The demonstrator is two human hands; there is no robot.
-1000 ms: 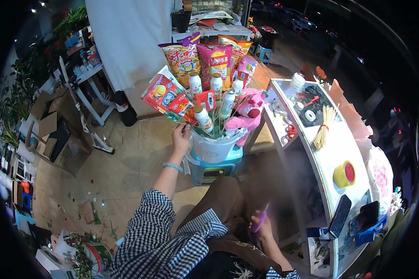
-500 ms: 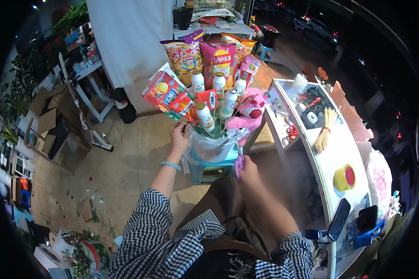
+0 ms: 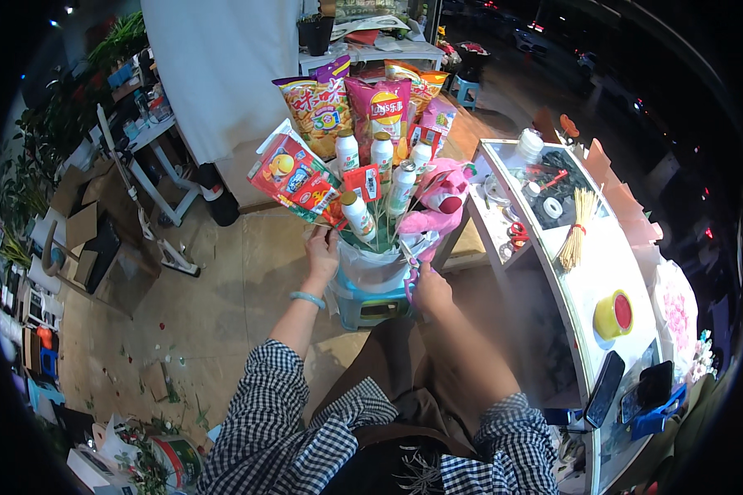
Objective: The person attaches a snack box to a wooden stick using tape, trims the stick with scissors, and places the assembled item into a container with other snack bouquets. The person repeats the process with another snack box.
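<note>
A bouquet of snacks on sticks stands in a translucent, plastic-lined bucket on a blue stool. It has chip bags, small white bottles, red snack packets and a pink plush toy. My left hand is at the bouquet's left, fingers closed just under the red packets; what they pinch is hidden. My right hand grips purple-handled scissors at the bucket's right front, blades pointing up at the bucket's rim below the plush.
At right, a curved white counter holds a bundle of thin sticks, a tape roll, red scissors and phones. Open cardboard boxes stand at left, and plant scraps litter the floor.
My right hand has brought the scissors up and leftward, so their blades now show at the bucket's rim. My left hand stays under the red packets. The view has shifted slightly.
</note>
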